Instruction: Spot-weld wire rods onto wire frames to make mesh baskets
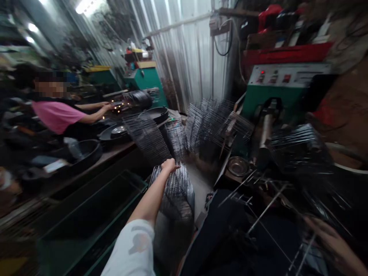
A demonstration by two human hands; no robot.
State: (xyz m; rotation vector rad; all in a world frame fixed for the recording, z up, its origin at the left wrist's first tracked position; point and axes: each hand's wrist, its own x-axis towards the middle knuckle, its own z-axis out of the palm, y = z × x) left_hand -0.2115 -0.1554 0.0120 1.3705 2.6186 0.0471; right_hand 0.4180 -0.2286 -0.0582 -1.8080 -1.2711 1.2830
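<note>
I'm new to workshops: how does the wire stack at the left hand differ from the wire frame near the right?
The wire stack is densely packed; the wire frame shows a few widely spaced rods. The left hand grips the wire stack's top, while the wire frame slants over dark cloth near the right hand. Both look like shiny metal.

This looks like a metal workshop, because little sparks fly by a person in pink, black round pans sit along the edge of the long bench, lots of wire racks stand near its far corner, and a big green machine with switches stands by a wavy metal wall.
</note>
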